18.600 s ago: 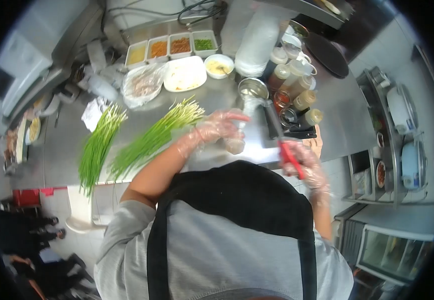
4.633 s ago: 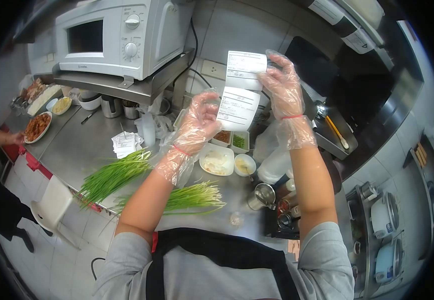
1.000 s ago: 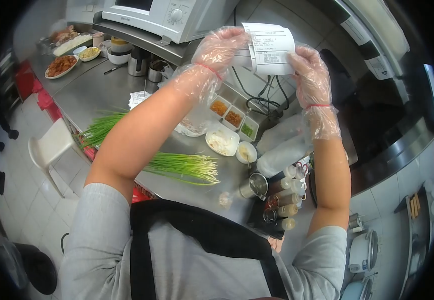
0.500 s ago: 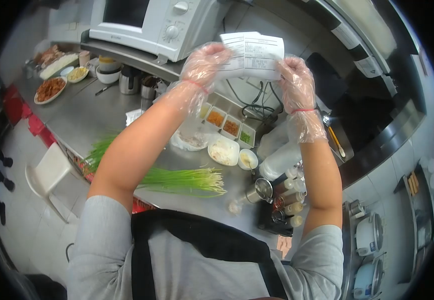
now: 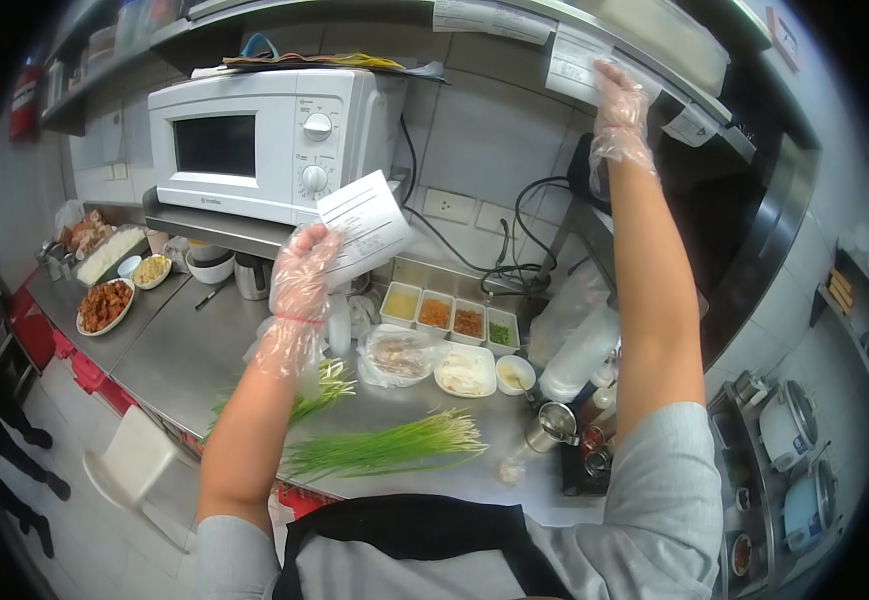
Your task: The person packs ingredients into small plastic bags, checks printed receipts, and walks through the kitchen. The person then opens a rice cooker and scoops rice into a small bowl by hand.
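In a clear plastic glove with a red band at the wrist, my left hand [image 5: 301,280] pinches a printed paper slip [image 5: 369,228] in front of the microwave. My right hand [image 5: 623,115], gloved the same way, is raised to the upper shelf edge. Its fingers are closed at the corner of another printed slip [image 5: 573,66], which lies against that edge. Below my hands, bundles of green onions [image 5: 390,445] rest on the steel counter [image 5: 180,375]. Near them are a plastic bag of food [image 5: 395,357] and a white dish of pale food [image 5: 466,372].
A white microwave [image 5: 275,135] stands on a raised shelf. More slips [image 5: 495,20] hang along the upper edge. Small topping trays [image 5: 435,313], a metal cup [image 5: 552,427] and bottles line the counter. A white chair [image 5: 140,465] stands left; a person's dark-clothed legs show beyond it.
My hands have parted from holding slips together. The left has lowered leftward with one slip; the right has risen to the shelf edge with another. The view has tilted up.
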{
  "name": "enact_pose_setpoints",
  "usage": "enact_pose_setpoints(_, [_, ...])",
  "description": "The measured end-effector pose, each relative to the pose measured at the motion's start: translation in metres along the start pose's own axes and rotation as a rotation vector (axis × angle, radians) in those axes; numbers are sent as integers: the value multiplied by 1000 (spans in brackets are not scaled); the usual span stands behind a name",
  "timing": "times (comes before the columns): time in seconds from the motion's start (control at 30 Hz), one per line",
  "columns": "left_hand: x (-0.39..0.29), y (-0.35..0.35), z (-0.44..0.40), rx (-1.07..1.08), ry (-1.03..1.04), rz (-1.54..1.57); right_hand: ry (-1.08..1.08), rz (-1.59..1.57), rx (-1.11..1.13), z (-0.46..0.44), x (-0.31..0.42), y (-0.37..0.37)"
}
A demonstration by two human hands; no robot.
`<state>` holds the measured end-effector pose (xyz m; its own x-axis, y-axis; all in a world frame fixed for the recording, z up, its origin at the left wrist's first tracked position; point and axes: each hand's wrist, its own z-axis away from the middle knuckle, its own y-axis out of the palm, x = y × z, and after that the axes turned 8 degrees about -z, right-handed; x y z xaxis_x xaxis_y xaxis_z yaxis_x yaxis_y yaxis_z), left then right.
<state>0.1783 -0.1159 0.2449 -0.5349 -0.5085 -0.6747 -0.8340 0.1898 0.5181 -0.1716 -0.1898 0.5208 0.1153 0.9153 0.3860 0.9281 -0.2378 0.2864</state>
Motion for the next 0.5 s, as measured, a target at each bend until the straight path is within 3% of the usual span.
enact_pose_setpoints(0.07, [-4,-8,-3,-5,-3,10,-8,70,1,11,-6,-3])
enact_pose_setpoints(0.1, [-8,-9,-2,-4,-1,26,-174,141,-11,5,-22,-9])
enact_pose_setpoints(0.2, [-14,-9,-4,-8,16,24,-228,207,-63,-4,-17,-3])
enact_pose_setpoints(0.3, [-17,-7,-3,12,53,27,-193,61,-20,-14,8,13])
enact_pose_setpoints(0.4, [-21,-7,4,4,49,-43,-329,333,-51,-23,4,11])
enact_pose_setpoints(0.5, [-24,-13,18,-84,21,-201,-745,1102,-166,17,38,12])
